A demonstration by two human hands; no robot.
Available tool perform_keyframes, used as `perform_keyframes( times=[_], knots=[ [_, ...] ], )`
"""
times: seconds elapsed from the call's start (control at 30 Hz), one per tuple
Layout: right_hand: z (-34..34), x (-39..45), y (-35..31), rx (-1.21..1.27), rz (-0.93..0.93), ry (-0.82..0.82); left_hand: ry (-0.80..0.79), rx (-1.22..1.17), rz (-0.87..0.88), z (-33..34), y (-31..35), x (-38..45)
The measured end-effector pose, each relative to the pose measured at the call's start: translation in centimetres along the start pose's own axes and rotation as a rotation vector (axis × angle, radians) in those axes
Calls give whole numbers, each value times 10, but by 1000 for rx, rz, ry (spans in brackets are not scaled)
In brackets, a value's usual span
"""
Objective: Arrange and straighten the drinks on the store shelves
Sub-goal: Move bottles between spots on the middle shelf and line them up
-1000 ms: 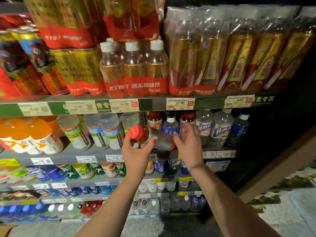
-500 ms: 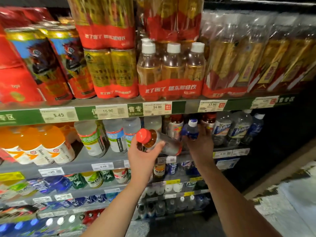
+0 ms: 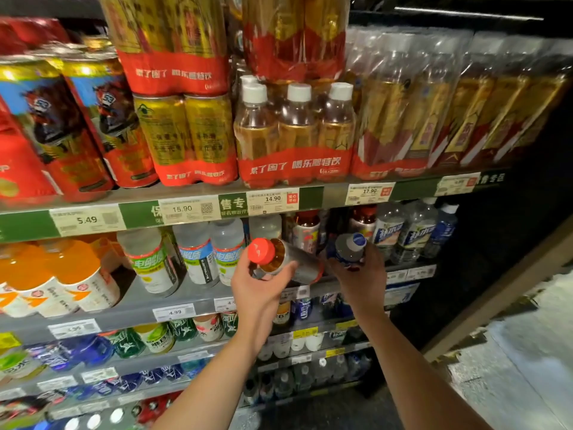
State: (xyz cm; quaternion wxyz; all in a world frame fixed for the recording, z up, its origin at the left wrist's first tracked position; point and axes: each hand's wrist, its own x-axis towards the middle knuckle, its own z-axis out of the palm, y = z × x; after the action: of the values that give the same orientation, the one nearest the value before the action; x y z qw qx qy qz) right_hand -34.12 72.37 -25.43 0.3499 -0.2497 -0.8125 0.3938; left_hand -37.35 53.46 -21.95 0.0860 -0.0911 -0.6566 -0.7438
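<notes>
Nearest, the left hand (image 3: 263, 293) grips an amber, red-capped plastic bottle (image 3: 283, 259) tipped toward ten o'clock; the right hand (image 3: 361, 274) clasps a blue-labelled, grey-capped bottle (image 3: 348, 251) at two o'clock. Behind, the grey shelf (image 3: 155, 301) rows look half-straightened; both bottles await places

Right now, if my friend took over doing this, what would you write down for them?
Left hand: holds the red-capped bottle, tipped on its side, cap toward you, in front of the second shelf.
Right hand: holds the blue-labelled bottle, tilted, by the same shelf.
Done: both bottles are off the shelf.
Left: stand each upright in a row with its own kind, labels facing out.
</notes>
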Motion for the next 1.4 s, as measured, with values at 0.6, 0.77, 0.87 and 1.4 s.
perform_keyframes(
  times=[0.6,0.77,0.87,1.4],
  knots=[
    [-94,30,72,314,50,-167,215,503,132,130,-13,-1],
    [-102,37,86,418,41,-291,242,561,86,150,-22,3],
    [-106,38,91,457,35,-351,233,625,106,155,-27,4],
    [-96,36,98,459,72,-458,354,552,47,118,-57,-13]
  ],
)
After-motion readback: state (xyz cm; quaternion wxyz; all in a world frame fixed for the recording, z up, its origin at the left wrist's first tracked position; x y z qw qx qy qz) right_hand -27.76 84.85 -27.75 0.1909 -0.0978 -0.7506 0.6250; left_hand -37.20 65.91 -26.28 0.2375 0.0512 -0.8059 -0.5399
